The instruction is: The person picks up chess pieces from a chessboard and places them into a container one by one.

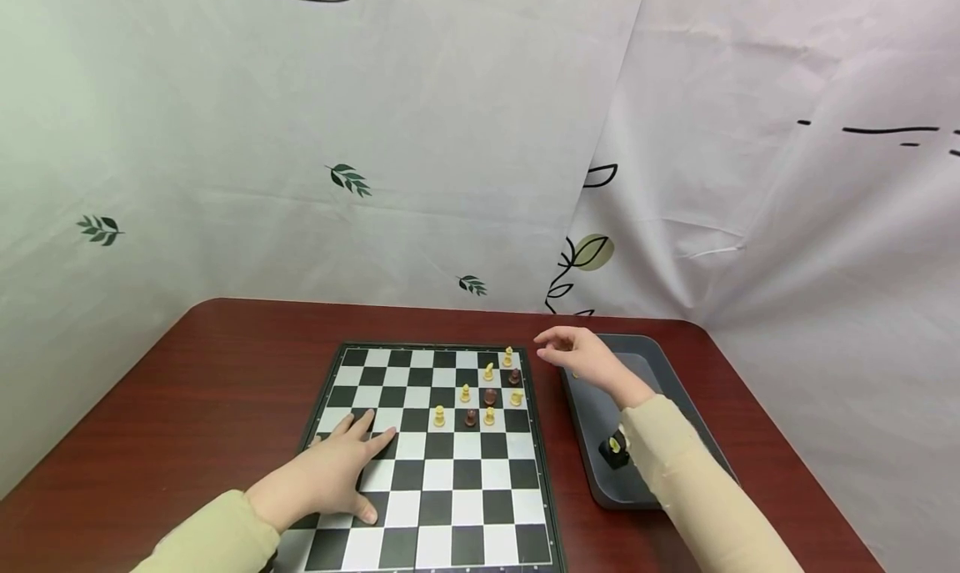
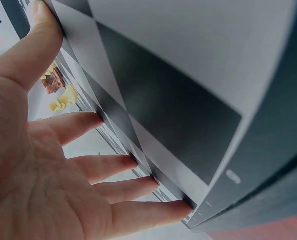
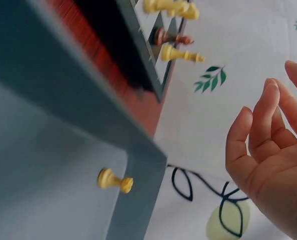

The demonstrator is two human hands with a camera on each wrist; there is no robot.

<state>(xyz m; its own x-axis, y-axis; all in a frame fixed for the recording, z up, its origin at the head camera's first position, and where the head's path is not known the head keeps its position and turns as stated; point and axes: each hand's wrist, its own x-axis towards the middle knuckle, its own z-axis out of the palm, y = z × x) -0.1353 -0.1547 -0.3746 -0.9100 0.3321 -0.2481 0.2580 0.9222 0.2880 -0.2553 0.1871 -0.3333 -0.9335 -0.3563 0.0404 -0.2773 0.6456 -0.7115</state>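
Observation:
My left hand lies over the left side of a black-and-white chessboard, its fingers spread. In the left wrist view those fingertips meet the squares. Toward the board's far right corner stand several cream chess pieces and three dark brown ones. My right hand hovers just right of that corner, over the near-left part of a grey tray's far end, fingers loosely bent and nothing between them. A cream chess piece stands in the tray.
The grey tray sits right of the board on a reddish-brown table. Inside it, beside my right sleeve, is a small black object with a yellow patch. A white patterned cloth hangs behind the table.

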